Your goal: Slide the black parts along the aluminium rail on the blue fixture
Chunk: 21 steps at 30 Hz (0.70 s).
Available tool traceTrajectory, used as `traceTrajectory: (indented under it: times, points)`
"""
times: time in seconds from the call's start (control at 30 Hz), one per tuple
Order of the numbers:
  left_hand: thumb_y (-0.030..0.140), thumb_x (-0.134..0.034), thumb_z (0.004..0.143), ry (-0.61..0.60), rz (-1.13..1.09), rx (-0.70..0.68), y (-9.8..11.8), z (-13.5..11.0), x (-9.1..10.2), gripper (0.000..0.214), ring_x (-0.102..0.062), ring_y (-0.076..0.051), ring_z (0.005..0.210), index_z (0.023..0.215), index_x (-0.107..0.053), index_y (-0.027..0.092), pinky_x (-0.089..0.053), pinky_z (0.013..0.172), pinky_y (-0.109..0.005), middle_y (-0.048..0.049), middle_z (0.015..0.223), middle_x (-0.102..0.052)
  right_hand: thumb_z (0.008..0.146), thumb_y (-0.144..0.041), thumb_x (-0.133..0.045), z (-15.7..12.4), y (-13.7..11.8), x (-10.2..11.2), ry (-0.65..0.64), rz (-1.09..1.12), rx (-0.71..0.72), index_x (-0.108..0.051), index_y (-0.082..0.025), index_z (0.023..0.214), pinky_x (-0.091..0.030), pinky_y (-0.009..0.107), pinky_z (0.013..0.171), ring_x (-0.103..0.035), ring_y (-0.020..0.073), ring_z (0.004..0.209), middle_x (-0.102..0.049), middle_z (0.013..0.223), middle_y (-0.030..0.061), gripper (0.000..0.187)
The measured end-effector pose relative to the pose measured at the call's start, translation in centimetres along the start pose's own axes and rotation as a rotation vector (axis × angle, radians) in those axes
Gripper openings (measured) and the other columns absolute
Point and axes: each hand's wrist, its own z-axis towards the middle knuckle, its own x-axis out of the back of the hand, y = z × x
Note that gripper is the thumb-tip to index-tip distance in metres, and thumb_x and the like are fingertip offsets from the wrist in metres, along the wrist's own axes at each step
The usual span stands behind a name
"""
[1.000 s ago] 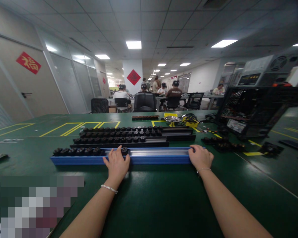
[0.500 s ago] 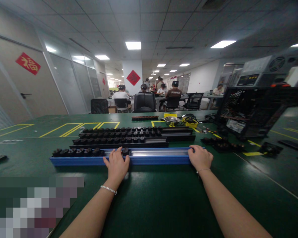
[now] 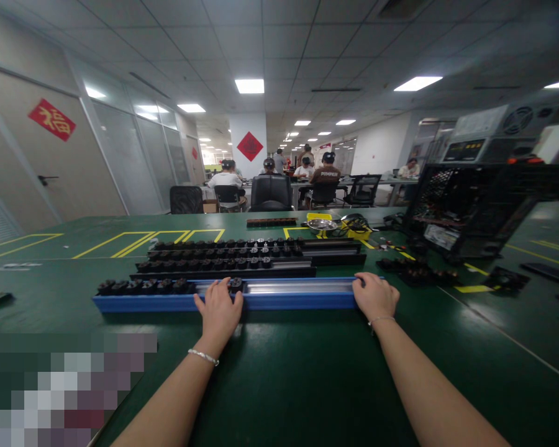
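A long blue rail (image 3: pixel 289 300) with a silver channel lies across the green table in front of me. Several black round sockets (image 3: pixel 144 286) fill its left part. My left hand (image 3: pixel 218 310) rests on the rail's middle, fingers spread over the last socket in the row. My right hand (image 3: pixel 376 297) wraps round the rail's right end. Both wrists carry thin bracelets.
Two black rails (image 3: pixel 242 254) loaded with sockets lie just behind the blue one. A loose pile of sockets (image 3: pixel 417 270) sits right of them. A black open computer case (image 3: pixel 470 208) stands at the right. A metal bowl (image 3: pixel 323 224) is farther back. Seated people work at distant tables.
The view has shifted very slightly; both hands stay on the blue rail in the same places.
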Motion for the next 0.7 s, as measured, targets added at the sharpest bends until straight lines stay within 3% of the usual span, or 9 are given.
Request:
traceTrajectory:
  times: [0.7]
  points:
    - [0.032,-0.043,0.082,0.003,-0.063,-0.032,-0.19,0.14,0.15,0.032,-0.047,-0.027,0.118,0.109,-0.056,0.020,-0.014,0.106,-0.063,-0.0096,0.112,-0.064,0.081,-0.028,-0.038,-0.15,-0.01,-0.19,0.026,0.003,-0.001,-0.067,-0.024,0.102,-0.029,0.037,0.087,-0.051,0.0208,0.098,-0.063,0.113,0.0030,0.035]
